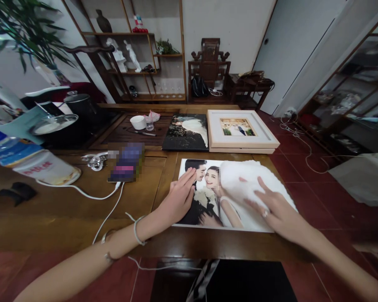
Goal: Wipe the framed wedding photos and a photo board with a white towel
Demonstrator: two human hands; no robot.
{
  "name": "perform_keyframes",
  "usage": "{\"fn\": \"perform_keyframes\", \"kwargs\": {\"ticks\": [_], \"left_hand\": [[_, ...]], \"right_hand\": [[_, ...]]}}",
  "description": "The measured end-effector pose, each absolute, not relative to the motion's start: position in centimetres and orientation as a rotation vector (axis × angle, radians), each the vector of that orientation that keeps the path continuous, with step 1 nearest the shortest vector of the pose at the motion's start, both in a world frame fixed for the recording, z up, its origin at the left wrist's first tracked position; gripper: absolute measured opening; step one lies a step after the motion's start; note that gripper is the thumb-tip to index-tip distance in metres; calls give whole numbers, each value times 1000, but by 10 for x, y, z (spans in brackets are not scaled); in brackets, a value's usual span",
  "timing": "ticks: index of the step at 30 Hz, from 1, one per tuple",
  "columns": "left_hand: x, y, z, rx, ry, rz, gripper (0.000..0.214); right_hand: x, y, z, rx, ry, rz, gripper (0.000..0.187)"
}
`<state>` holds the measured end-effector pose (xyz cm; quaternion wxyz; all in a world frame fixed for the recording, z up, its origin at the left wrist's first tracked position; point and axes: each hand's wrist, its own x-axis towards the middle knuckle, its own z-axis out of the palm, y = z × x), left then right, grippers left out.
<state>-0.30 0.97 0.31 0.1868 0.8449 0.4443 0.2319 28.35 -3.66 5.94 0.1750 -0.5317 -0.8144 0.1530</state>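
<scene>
A large wedding photo print point(204, 205) of a couple lies flat on the wooden table in front of me. My left hand point(179, 195) rests on its left part, fingers stretched out and held close together, with nothing in its grasp. Over the right part of the print is a white, fluffy-edged cloth point(239, 178). On this cloth lies my right hand point(272, 203), its fingers spread and slightly blurred, a ring on one finger. The cloth hides much of the print's right side.
Behind the print are a dark-backed photo panel point(189, 134) and stacked pale frames point(244, 144). To the left, a phone point(127, 163) with a white cable point(82, 193), a plastic bottle point(44, 165), a black pot point(58, 130) and a white cup point(138, 122) stand about.
</scene>
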Motion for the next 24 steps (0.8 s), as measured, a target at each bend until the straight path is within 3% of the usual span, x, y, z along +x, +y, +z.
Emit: {"fn": "perform_keyframes", "kwargs": {"ticks": [5,9,24], "left_hand": [[-4,10,1,2397,1247,655,46],[-4,10,0,2416,1234,656,46],[-5,12,2,2407,1217,642,46]], "right_hand": [[261,-113,71,-1356,-2523,482,13],[247,-130,85,-1192,-2635,612,15],[248,24,82,-1547,-2361,463,34]]}}
